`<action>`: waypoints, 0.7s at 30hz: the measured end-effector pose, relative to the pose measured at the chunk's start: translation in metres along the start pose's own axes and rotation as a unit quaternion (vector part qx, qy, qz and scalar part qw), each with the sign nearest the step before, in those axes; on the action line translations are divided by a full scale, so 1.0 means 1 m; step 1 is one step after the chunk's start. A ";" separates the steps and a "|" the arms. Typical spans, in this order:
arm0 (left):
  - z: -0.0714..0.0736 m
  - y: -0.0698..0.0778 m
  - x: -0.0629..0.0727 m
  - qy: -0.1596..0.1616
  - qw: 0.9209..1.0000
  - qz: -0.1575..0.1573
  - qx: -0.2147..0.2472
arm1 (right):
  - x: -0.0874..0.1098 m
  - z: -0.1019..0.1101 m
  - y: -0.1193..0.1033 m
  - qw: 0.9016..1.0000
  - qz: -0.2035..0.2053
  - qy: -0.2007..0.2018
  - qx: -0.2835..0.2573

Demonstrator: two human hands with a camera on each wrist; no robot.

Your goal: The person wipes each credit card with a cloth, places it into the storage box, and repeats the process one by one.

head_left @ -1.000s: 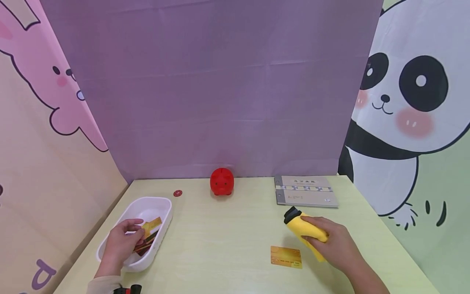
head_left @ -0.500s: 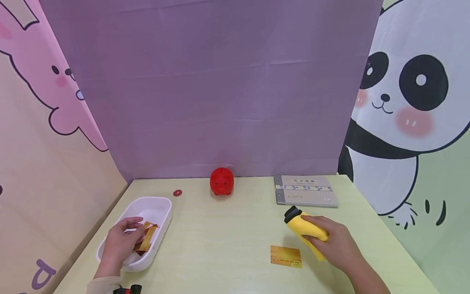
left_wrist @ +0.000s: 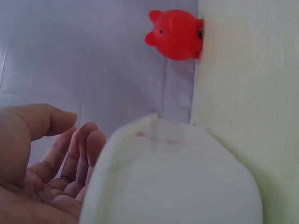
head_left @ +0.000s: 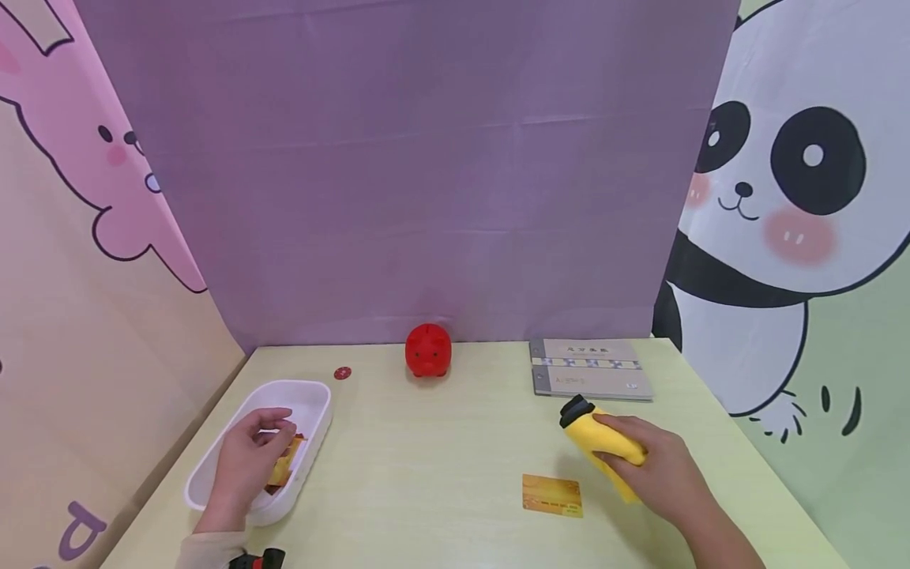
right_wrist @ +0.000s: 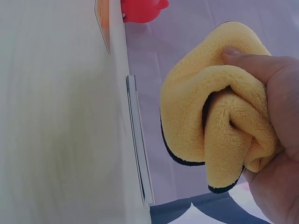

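My left hand [head_left: 252, 454] hovers over the white plastic tray [head_left: 204, 474], fingers loosely bent. The left wrist view shows nothing between its thumb and fingers. Beneath and beside it, yellow and dark red cards [head_left: 284, 466] lie heaped in the tray, partly hidden by the hand. My right hand [head_left: 671, 474] grips a bunched yellow cloth [right_wrist: 224, 102] with black edging and holds it above the table. In the head view, a single orange-gold bank card [head_left: 552, 495] lies flat on the table to the left of that cloth.
A red piggy bank [head_left: 428, 351] stands at the table's back edge. To its left lies a small round red disc [head_left: 343, 373]. A grey notebook [head_left: 592, 369] lies at the back right, beyond the right hand. Behind the table hangs a purple curtain [head_left: 426, 174].
My left hand has risen slightly and moved right, away from the cards, which shifted within the tray. The right hand has moved a little to the right with the cloth.
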State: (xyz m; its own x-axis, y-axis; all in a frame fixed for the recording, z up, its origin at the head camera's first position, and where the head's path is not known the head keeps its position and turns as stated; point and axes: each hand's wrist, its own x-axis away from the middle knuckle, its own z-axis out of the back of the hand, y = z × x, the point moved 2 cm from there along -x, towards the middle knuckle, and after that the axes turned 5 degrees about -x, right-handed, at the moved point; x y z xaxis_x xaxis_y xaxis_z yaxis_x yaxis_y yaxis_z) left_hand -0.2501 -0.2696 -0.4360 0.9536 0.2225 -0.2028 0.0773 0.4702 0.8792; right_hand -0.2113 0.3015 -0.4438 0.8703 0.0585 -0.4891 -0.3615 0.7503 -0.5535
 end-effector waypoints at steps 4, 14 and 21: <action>-0.010 0.010 0.001 -0.002 0.999 -0.033 0.028 | 0.001 0.004 0.005 1.000 -0.009 0.001 0.008; -0.052 0.039 0.006 -0.048 0.991 -0.113 0.051 | 0.005 0.011 0.017 0.999 -0.037 0.008 0.013; -0.089 0.055 0.010 -0.104 0.985 -0.133 0.032 | 0.006 0.012 0.025 0.999 -0.048 0.015 0.004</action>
State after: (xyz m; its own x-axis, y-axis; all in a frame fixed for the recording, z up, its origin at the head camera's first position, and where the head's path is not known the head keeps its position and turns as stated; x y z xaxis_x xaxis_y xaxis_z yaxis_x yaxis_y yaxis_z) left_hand -0.2624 -0.1652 -0.4280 0.9359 -0.0838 -0.3422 0.3436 0.4314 0.8342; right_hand -0.2112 0.3280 -0.4526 0.8904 -0.0333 -0.4541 -0.2745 0.7563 -0.5938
